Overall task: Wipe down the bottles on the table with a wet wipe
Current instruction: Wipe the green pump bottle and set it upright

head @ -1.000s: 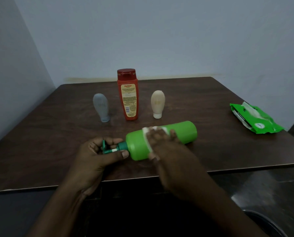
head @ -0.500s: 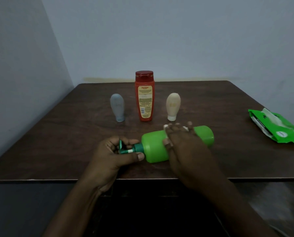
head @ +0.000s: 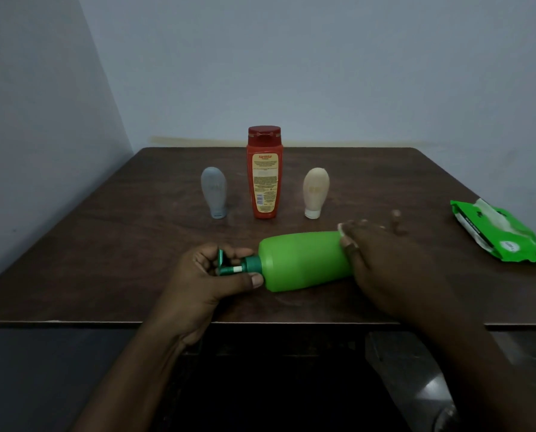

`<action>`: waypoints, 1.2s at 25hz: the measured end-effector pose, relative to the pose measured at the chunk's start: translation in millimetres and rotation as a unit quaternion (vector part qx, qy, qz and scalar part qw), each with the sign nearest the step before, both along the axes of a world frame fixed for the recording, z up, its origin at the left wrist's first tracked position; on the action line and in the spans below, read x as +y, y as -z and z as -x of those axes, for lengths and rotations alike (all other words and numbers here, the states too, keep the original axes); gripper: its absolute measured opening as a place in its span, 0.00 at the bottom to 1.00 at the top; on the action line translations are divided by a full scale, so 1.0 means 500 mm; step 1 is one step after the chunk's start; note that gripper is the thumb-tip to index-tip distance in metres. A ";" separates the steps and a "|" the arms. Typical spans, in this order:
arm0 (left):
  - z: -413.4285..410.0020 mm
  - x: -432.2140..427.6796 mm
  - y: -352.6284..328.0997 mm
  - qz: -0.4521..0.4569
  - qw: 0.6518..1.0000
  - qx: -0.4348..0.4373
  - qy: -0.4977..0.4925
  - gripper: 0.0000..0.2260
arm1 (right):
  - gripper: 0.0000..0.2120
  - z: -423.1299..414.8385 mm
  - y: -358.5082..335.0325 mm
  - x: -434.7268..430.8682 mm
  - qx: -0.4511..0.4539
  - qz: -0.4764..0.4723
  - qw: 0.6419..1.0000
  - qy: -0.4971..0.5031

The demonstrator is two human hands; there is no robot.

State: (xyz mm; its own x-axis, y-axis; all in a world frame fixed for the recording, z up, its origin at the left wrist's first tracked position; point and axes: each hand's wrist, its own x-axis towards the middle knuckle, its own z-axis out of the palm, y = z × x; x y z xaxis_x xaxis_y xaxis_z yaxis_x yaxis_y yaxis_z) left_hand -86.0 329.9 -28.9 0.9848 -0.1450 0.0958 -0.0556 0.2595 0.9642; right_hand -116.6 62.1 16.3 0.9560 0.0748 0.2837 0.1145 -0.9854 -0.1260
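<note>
A green pump bottle (head: 301,260) lies on its side near the front edge of the dark wooden table (head: 104,244). My left hand (head: 210,275) grips its dark green pump neck. My right hand (head: 382,263) covers the bottle's base end and presses a white wet wipe (head: 341,228) against it; only a corner of the wipe shows. Behind stand a grey bottle (head: 214,192), a tall red bottle (head: 264,173) and a beige bottle (head: 315,192), all upright and apart from my hands.
A green pack of wet wipes (head: 497,233) lies at the table's right edge, flap open. Walls close the table in at the back and left. The floor below the front edge is dark.
My right hand has slid the wipe along the green bottle from its middle toward its base end. My left hand keeps its hold on the pump.
</note>
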 end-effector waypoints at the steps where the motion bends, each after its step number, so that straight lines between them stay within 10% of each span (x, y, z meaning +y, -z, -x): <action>1: -0.003 0.002 0.002 -0.005 1.000 0.006 0.000 0.22 | 0.21 -0.004 0.003 -0.011 -0.002 0.032 0.999 0.029; 11: 0.009 0.004 -0.013 0.004 1.000 0.020 -0.010 0.17 | 0.26 -0.008 0.018 0.201 -0.047 -0.017 0.987 -0.153; 30: 0.008 0.006 -0.017 0.016 0.999 0.047 0.013 0.18 | 0.26 0.039 0.059 0.230 -0.094 -0.046 0.988 -0.112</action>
